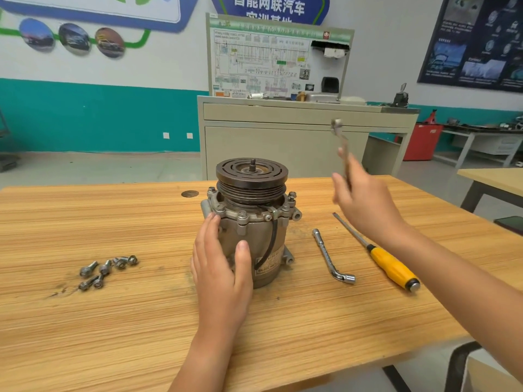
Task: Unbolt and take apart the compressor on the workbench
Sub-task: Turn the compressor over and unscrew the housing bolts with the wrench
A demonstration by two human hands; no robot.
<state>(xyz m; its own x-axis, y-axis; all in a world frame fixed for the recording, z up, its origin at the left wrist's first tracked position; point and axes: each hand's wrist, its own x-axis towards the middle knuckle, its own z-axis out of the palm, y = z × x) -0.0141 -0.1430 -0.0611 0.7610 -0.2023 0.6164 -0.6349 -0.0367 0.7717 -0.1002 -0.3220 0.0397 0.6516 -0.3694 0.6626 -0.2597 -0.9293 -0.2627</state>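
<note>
While the compressor [252,222] stands upright on the counter [113,321], left hand [220,275] rests flat-fingered against its side, right hand [365,205] grips a wrench [341,137] raised to its right, loose bolts [104,271] to its left.

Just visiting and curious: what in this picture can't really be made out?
All in the head view:
- Wrench held in the right hand: motion-blurred, so its head shape is unclear.
- Compressor: the left hand covers part of its left side, and its far side faces away.
- Label on its body: print too small, partly crossed by the black cable.
- Wiring board behind: text too small.
</note>
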